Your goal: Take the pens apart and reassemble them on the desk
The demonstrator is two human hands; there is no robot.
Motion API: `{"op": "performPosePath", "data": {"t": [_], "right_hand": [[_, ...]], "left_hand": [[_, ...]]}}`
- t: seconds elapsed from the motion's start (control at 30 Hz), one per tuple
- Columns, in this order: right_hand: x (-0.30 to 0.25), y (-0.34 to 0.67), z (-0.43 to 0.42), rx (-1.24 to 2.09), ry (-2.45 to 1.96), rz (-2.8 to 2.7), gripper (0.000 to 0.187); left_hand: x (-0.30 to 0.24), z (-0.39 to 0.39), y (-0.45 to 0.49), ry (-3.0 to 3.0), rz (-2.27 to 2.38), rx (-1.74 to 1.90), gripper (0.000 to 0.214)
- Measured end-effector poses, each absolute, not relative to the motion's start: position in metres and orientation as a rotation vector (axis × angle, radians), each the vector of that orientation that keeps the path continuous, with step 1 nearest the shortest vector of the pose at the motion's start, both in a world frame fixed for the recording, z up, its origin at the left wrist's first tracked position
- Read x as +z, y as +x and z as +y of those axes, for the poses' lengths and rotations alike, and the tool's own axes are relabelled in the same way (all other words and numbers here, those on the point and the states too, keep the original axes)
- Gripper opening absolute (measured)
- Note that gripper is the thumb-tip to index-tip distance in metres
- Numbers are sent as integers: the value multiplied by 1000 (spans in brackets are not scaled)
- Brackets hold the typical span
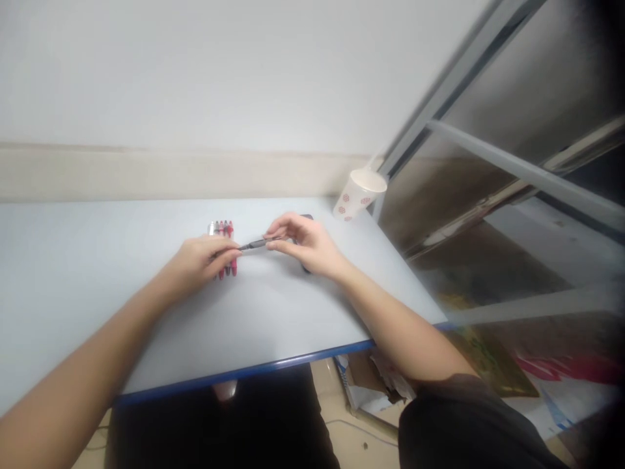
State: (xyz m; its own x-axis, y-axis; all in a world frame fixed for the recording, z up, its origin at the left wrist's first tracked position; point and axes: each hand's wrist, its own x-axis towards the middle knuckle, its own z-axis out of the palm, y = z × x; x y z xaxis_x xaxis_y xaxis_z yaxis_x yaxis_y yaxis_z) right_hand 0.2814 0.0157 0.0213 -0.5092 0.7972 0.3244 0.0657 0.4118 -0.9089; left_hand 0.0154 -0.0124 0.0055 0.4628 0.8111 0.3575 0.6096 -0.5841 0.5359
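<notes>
A dark pen (pixel 254 245) is held level above the table between my two hands. The fingers of my left hand (pixel 209 256) are closed on its left end. At its right end, my right hand (pixel 307 244) pinches it between thumb and fingers. Several pens (pixel 234 266) with red, dark and clear parts lie side by side under my left hand, which hides their middles. A dark object (pixel 306 217) lies behind my right hand, mostly hidden, so its kind does not show.
A white paper cup (pixel 360 193) with red patterns stands at the table's back right corner. The pale table (pixel 273 326) has a blue front edge and meets a wall behind. A metal frame (pixel 488 153) rises on the right. Below it, a box (pixel 374 384) sits on the floor.
</notes>
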Motion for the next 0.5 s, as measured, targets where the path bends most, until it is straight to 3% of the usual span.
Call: {"op": "performPosePath", "data": {"t": [0.37, 0.43, 0.5], "right_hand": [[19, 271, 0, 923, -998, -2168, 30], [19, 270, 0, 976, -1051, -2204, 45], [20, 270, -1, 970, -1050, -2218, 39]], "left_hand": [[9, -13, 12, 2613, 1198, 904, 31], [8, -12, 11, 2611, 1169, 870, 32], [8, -12, 11, 2598, 1158, 847, 34]]}}
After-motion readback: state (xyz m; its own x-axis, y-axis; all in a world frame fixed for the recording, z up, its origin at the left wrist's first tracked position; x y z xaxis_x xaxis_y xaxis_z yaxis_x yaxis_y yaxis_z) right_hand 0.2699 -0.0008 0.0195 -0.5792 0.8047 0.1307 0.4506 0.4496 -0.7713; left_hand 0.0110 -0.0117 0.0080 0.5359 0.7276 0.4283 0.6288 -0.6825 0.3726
